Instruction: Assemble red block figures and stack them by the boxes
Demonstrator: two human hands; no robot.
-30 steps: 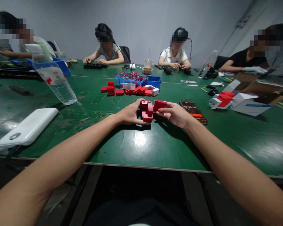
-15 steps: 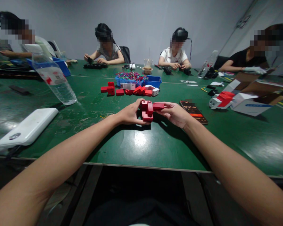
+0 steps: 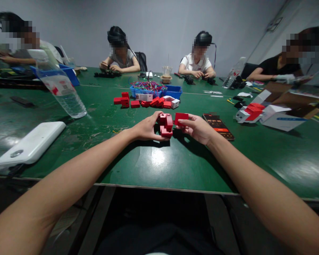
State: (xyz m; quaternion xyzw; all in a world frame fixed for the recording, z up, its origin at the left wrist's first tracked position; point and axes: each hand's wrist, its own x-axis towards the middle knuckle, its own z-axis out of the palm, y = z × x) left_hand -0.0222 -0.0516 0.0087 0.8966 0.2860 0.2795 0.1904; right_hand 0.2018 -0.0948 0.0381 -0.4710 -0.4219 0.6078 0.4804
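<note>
Red parts, plastic by their look, fill both grasps: the left hand (image 3: pixel 149 128) cups a notched block (image 3: pixel 166 124) between thumb and fingers, while the right hand (image 3: pixel 198 129) pinches a flat-faced piece (image 3: pixel 181 118) just beside it. Whether those two touch is too small to tell. Both sit over the near middle of the green table (image 3: pixel 154 159). For good handling, the left hand would best act as the steady anchor and the right make small, slow turns, lining the faces up before any pressure; forcing it askew could mark or bend an edge. Fingertips are best placed clear of the meeting sides. Farther out, a phone (image 3: pixel 220 129) lies just beside the right hand, so that wrist should not swing wide. Beyond lie loose red blocks (image 3: pixel 135 104) and a blue bin of wires (image 3: pixel 149 86).
</note>
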